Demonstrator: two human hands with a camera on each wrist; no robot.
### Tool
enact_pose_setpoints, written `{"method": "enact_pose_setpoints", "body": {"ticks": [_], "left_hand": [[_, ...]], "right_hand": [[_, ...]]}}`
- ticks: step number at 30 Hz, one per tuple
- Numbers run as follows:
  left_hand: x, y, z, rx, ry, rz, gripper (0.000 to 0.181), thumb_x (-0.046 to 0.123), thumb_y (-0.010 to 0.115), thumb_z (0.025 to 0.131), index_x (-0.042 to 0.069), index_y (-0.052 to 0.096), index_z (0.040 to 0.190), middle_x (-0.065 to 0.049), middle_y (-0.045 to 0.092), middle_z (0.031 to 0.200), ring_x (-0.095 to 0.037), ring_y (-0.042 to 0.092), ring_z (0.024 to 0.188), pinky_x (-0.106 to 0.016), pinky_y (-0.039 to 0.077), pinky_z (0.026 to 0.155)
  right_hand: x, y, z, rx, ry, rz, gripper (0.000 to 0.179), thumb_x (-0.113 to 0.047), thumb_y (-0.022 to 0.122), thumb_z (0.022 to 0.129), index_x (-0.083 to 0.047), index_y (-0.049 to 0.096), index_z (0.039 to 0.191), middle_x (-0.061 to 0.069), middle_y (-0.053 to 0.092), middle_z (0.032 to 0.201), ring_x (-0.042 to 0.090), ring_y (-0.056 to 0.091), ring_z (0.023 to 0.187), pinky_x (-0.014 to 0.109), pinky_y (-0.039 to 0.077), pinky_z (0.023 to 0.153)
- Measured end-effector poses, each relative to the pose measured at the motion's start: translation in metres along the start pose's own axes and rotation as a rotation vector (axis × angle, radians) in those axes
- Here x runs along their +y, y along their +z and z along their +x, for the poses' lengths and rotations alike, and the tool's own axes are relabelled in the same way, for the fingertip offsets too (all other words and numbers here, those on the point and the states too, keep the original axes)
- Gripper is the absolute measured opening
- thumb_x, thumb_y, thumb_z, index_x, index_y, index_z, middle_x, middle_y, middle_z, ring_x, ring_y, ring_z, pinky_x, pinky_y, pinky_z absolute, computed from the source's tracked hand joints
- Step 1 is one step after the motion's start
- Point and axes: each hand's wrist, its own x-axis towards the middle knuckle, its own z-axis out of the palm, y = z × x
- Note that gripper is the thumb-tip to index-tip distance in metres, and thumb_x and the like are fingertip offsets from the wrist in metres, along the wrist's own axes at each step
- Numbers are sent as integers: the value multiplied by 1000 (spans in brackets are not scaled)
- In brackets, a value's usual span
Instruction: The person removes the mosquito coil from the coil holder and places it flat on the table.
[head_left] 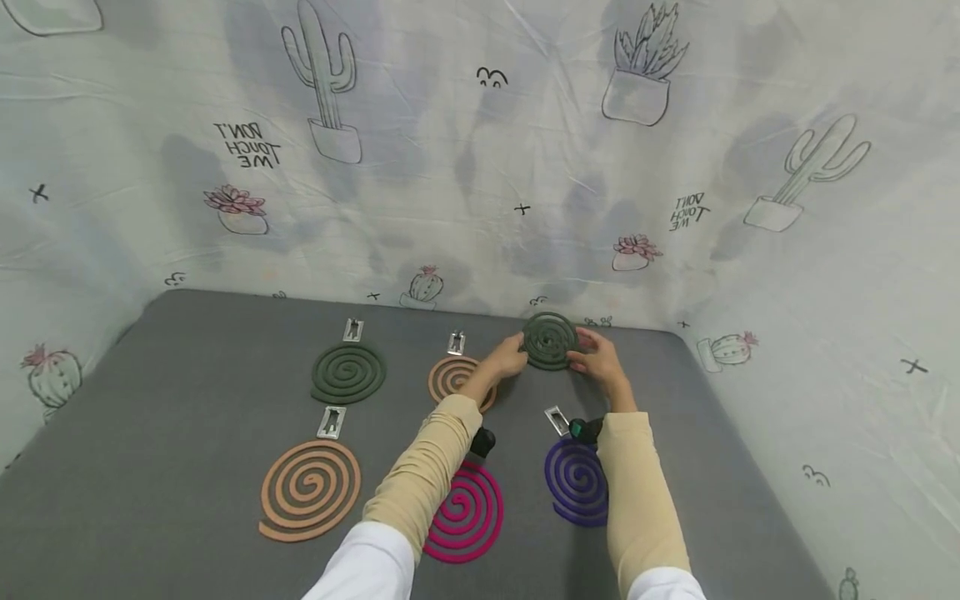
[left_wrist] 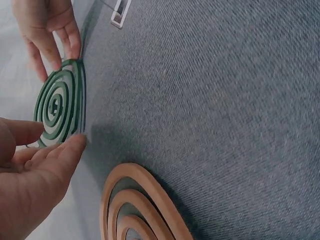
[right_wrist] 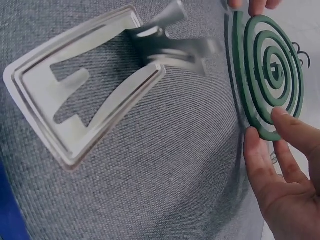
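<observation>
At the back of the table, a dark green mosquito coil (head_left: 549, 340) is held up on its edge between both hands. My left hand (head_left: 506, 358) pinches its left edge, thumb on one face and fingers behind. On the opposite edge, my right hand (right_wrist: 285, 175) grips the coil with thumb and fingertips. The coil faces the head camera, its spiral rings close together. An orange-tan mosquito coil (head_left: 442, 379) lies partly under my left forearm. Below my right wrist, a metal coil stand (right_wrist: 42, 95) with raised prongs lies on the grey cloth.
Another green coil (head_left: 348, 372), a larger tan coil (head_left: 311, 490), a pink coil (head_left: 491, 508) and a purple coil (head_left: 558, 483) lie flat. Metal stands (head_left: 331, 422) sit above several coils. A cactus-print curtain (head_left: 420, 167) rises right behind the table's back edge.
</observation>
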Motion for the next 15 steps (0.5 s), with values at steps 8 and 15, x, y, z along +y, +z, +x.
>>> {"method": "enact_pose_setpoints", "body": {"ticks": [8,15], "left_hand": [[37,-14,-32,164,5,-76,56,20,52,98,9,32,149,-7,48,142,-23,41,133,-35,44,100],[31,-18,-28,268,99,-14,54,13,62,92,10,45,143,-7,64,115,-17,62,96,-28,50,71]], "right_hand": [[-3,0,-2,-27,-53,14,67,13,57,89,5,27,148,30,30,146,45,46,122,35,53,90],[3,-6,-6,-82,-85,62,64,10,59,90,4,31,147,31,35,143,36,51,119,36,52,92]]}}
